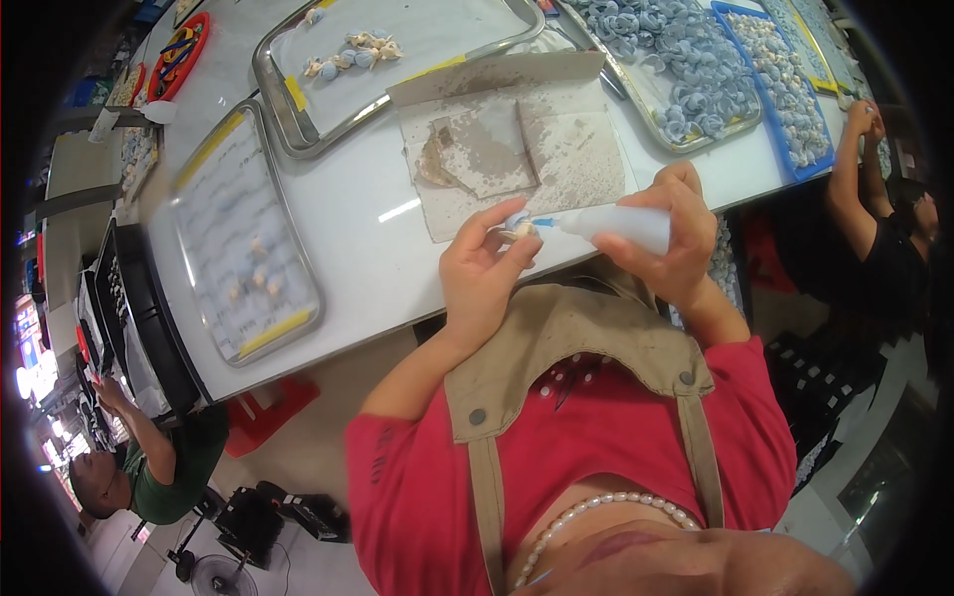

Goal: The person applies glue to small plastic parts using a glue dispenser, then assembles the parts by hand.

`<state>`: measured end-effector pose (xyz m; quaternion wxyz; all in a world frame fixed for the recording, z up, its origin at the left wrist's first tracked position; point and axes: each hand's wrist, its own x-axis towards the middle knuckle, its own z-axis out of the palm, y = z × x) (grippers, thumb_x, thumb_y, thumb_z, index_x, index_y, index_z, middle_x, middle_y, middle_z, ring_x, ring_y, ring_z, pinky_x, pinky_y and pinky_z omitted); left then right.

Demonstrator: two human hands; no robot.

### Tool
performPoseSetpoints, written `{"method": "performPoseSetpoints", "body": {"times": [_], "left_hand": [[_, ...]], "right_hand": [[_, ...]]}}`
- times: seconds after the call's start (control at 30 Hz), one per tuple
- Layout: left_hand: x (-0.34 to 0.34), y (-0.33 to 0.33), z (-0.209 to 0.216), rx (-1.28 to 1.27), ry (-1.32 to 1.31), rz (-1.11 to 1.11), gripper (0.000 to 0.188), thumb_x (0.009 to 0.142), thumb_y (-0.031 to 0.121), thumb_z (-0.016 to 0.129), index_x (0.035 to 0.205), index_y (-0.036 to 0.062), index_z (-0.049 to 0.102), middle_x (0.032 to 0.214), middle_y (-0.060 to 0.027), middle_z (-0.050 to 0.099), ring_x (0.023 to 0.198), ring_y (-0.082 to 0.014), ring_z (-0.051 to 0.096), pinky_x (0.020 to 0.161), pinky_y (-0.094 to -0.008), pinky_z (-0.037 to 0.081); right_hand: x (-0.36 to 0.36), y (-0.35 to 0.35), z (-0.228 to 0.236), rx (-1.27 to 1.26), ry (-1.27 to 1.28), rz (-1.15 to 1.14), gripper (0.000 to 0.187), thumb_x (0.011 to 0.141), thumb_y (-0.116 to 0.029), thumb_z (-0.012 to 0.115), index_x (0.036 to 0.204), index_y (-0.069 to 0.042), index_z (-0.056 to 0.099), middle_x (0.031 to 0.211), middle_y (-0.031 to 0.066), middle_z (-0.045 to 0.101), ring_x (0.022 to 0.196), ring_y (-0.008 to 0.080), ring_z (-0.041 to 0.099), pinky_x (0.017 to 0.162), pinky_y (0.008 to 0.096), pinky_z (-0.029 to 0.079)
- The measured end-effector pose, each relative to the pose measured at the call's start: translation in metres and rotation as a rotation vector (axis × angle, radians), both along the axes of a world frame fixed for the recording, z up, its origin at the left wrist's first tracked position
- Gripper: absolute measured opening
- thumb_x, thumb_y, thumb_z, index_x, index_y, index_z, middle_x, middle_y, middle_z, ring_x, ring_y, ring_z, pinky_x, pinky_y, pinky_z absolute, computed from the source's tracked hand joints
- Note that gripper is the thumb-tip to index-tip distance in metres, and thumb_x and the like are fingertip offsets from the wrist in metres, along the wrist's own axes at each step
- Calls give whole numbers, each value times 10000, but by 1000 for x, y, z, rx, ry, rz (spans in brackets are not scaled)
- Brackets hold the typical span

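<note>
Between the fingertips of my left hand [482, 263] is a small cream-and-blue figurine [519, 227], partly covered by the fingers. My right hand [676, 233] is wrapped round a translucent white squeeze bottle [631, 228] lying sideways in the air. Its thin blue nozzle tip [544, 223] points left and reaches the figurine; whether it touches cannot be made out. Both hands are above the table's near edge. Just beyond them lies a stained, worn cardboard sheet [586, 159] with a folded-up far flap.
Metal trays surround the cardboard: one [298, 139] with several figurines at the back, one [243, 348] at left, and one [686, 144] heaped with blue-grey curled pieces. A blue tray [810, 169] holds small parts. A red basket [204, 50] stands far left. Co-workers sit at both sides.
</note>
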<state>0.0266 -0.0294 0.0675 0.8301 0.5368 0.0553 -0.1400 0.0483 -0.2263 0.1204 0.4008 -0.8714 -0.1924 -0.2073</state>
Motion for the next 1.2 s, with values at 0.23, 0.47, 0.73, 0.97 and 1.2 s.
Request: {"method": "performPoseSetpoints", "body": {"times": [0.23,0.47,0.73,0.97,1.2], "left_hand": [[1,-1,2,-42,39,14,372,820,41,627,1159,-30,493,1025,-111,600,842,-133,606,699,-225,483],[0,-3,1,-56,55,21,358,821,50,628,1146,-23,497,1020,-105,604,844,-138,610,698,-224,485],[1,-1,2,-40,53,11,351,826,50,620,1146,-27,497,1004,-106,612,829,-138,609,681,-222,486],[4,3,0,-93,58,13,358,824,45,616,1154,-15,491,1064,-138,593,844,-153,600,685,-222,481],[8,5,4,-162,-176,57,332,829,-26,556,1152,-30,478,1156,-146,539,918,-180,590,751,-260,472]], "right_hand": [[-2,-7,-4,66,25,-21,292,587,-170,816,717,-19,603,644,58,522,637,204,444,532,288,380],[-2,-7,-2,43,17,-23,290,585,-163,816,720,-15,605,646,59,523,637,199,443,538,285,379],[0,-5,-5,48,33,-19,291,587,-164,814,729,-18,606,653,61,531,636,197,443,548,284,383],[12,-4,-34,344,162,-155,283,674,-149,762,855,-16,590,803,99,549,721,209,509,617,280,409],[44,-3,-75,98,298,-274,247,773,-254,656,873,-33,607,878,117,593,802,266,541,747,335,418]]}}
